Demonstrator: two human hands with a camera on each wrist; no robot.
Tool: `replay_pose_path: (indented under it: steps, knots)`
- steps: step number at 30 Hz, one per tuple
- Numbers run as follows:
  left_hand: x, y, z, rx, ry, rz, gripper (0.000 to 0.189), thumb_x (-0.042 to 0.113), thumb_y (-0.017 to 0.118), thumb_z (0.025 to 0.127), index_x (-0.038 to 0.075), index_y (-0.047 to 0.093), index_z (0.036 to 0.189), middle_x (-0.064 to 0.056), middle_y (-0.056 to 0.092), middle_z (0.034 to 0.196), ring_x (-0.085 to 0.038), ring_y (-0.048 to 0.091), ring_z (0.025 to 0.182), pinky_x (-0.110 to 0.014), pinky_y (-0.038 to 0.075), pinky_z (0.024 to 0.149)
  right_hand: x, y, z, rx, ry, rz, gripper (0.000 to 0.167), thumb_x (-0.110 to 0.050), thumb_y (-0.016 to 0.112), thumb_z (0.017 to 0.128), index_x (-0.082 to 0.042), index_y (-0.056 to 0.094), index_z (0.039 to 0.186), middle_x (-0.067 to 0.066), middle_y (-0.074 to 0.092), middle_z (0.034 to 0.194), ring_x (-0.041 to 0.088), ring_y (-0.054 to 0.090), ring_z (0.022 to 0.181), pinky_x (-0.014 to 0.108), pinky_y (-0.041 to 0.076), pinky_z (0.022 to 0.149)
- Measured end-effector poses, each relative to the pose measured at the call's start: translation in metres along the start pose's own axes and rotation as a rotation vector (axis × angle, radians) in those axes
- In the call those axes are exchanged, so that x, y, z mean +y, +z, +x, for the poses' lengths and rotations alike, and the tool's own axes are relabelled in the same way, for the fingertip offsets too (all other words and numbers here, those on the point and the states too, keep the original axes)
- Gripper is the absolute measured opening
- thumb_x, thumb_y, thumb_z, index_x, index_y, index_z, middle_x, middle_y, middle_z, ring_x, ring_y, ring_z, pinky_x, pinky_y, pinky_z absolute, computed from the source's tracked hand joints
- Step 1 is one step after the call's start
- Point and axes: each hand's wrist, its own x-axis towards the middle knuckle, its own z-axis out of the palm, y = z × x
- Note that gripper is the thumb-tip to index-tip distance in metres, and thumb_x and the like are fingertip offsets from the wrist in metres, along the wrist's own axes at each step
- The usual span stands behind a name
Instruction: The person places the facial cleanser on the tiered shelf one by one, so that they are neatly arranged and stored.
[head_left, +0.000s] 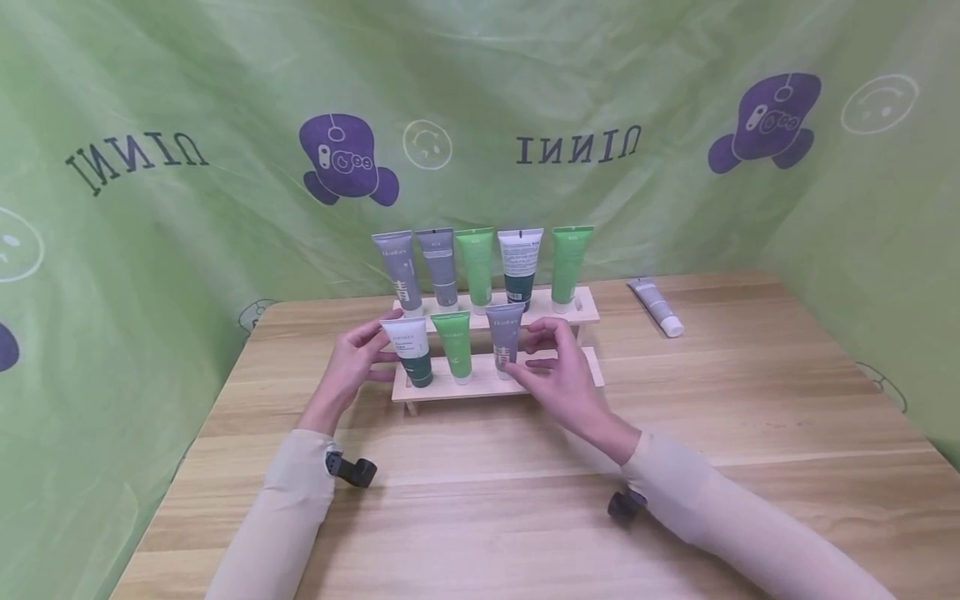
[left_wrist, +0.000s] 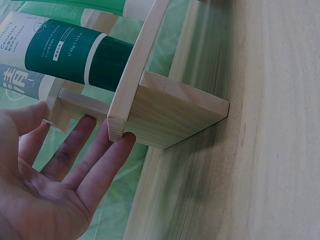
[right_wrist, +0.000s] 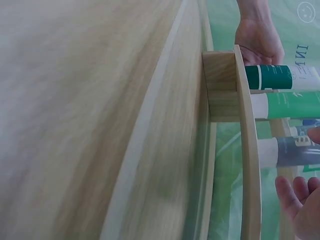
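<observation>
A two-tier pale wooden rack (head_left: pixel 480 387) holds squeeze tubes standing cap down. On its front tier are a white-and-green tube (head_left: pixel 408 354), a green tube (head_left: pixel 454 346) and a grey tube (head_left: pixel 504 333). My left hand (head_left: pixel 352 358) is at the rack's left end; in the left wrist view its outstretched fingers (left_wrist: pixel 102 172) touch the wooden end, the palm holding nothing. My right hand (head_left: pixel 562 375) is around the grey tube's right side, thumb overlapping its lower front. In the right wrist view its other fingertips (right_wrist: pixel 286 192) stand apart from that tube.
Several more tubes stand along the back tier, among them a white-and-dark-green tube (head_left: pixel 521 262) and a green tube (head_left: pixel 570 265) at the right. A loose grey tube (head_left: pixel 656 307) lies on the wooden table (head_left: pixel 480 517), right of the rack. Behind hangs a green printed curtain (head_left: pixel 465 100).
</observation>
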Motion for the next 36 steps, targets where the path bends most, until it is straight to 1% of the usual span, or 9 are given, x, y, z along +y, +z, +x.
replay_pose_path:
  steps: [5, 10, 14, 21, 23, 28, 30, 32, 36]
  knots:
    - [0.001, 0.0, -0.001, 0.003, -0.002, -0.007, 0.047, 0.028, 0.057, 0.104, 0.014, 0.05, 0.149, -0.021, 0.051, 0.146, -0.023, 0.072, 0.093, -0.044, 0.063, 0.077, 0.0, -0.02, -0.009, 0.001, 0.009, 0.03, 0.052, 0.004, 0.082, 0.081, 0.003, 0.049, 0.122, 0.02, 0.057, 0.116, 0.041, 0.058, 0.105, 0.039, 0.061, 0.086]
    - [0.002, 0.001, -0.001, 0.008, -0.012, -0.001, 0.047, 0.027, 0.056, 0.105, 0.012, 0.049, 0.149, -0.023, 0.05, 0.146, -0.025, 0.071, 0.095, -0.044, 0.063, 0.077, 0.003, -0.046, -0.016, 0.031, 0.029, 0.01, 0.049, 0.007, 0.079, 0.083, 0.006, 0.05, 0.121, 0.021, 0.057, 0.118, 0.038, 0.059, 0.104, 0.03, 0.061, 0.084]
    - [0.003, 0.0, -0.002, 0.004, -0.012, -0.007, 0.048, 0.027, 0.056, 0.105, 0.011, 0.048, 0.15, -0.024, 0.05, 0.145, -0.023, 0.072, 0.092, -0.044, 0.063, 0.077, 0.008, -0.072, -0.019, 0.048, 0.047, -0.031, 0.043, 0.005, 0.077, 0.086, 0.007, 0.051, 0.12, 0.022, 0.058, 0.117, 0.032, 0.062, 0.103, 0.025, 0.061, 0.082]
    - [0.004, 0.001, -0.001, 0.005, -0.022, -0.019, 0.047, 0.026, 0.057, 0.105, 0.013, 0.049, 0.149, -0.022, 0.051, 0.146, -0.018, 0.072, 0.088, -0.044, 0.063, 0.076, 0.018, -0.119, -0.021, 0.079, 0.107, -0.085, 0.039, -0.001, 0.076, 0.088, 0.004, 0.055, 0.121, 0.02, 0.062, 0.114, 0.014, 0.066, 0.097, 0.021, 0.06, 0.079]
    - [0.003, 0.001, -0.001, 0.004, -0.02, -0.018, 0.047, 0.026, 0.057, 0.105, 0.013, 0.049, 0.149, -0.022, 0.05, 0.146, -0.019, 0.072, 0.088, -0.044, 0.063, 0.076, 0.02, -0.133, -0.018, 0.084, 0.135, -0.048, 0.037, -0.002, 0.076, 0.089, 0.0, 0.057, 0.12, 0.015, 0.064, 0.111, 0.011, 0.067, 0.095, 0.022, 0.06, 0.078]
    - [0.003, 0.001, -0.001, 0.003, -0.011, -0.005, 0.047, 0.027, 0.056, 0.105, 0.012, 0.049, 0.149, -0.022, 0.05, 0.146, -0.022, 0.072, 0.091, -0.044, 0.064, 0.075, 0.023, -0.169, -0.01, 0.074, 0.229, 0.205, 0.033, 0.0, 0.074, 0.09, -0.01, 0.06, 0.118, 0.003, 0.068, 0.105, 0.011, 0.07, 0.09, 0.03, 0.062, 0.075]
    - [0.003, 0.001, -0.001, 0.005, -0.014, -0.008, 0.047, 0.028, 0.056, 0.105, 0.013, 0.049, 0.149, -0.021, 0.051, 0.146, -0.022, 0.072, 0.092, -0.044, 0.064, 0.075, 0.025, -0.183, -0.006, 0.064, 0.265, 0.26, 0.034, 0.001, 0.073, 0.091, -0.012, 0.06, 0.119, 0.001, 0.069, 0.104, 0.011, 0.071, 0.09, 0.032, 0.062, 0.076]
    - [0.003, 0.001, -0.001, 0.006, -0.017, -0.011, 0.047, 0.028, 0.057, 0.105, 0.013, 0.049, 0.149, -0.021, 0.05, 0.147, -0.023, 0.072, 0.092, -0.044, 0.064, 0.075, 0.028, -0.197, -0.003, 0.05, 0.305, 0.267, 0.034, 0.0, 0.072, 0.092, -0.013, 0.059, 0.121, 0.0, 0.07, 0.105, 0.011, 0.071, 0.09, 0.033, 0.062, 0.077]
    - [0.003, 0.001, -0.001, 0.005, -0.027, -0.015, 0.047, 0.027, 0.058, 0.104, 0.014, 0.05, 0.148, -0.018, 0.049, 0.148, -0.023, 0.071, 0.093, -0.043, 0.064, 0.075, 0.037, -0.222, 0.005, 0.01, 0.402, 0.214, 0.035, -0.007, 0.07, 0.095, -0.017, 0.054, 0.125, -0.007, 0.071, 0.104, 0.009, 0.071, 0.091, 0.033, 0.062, 0.079]
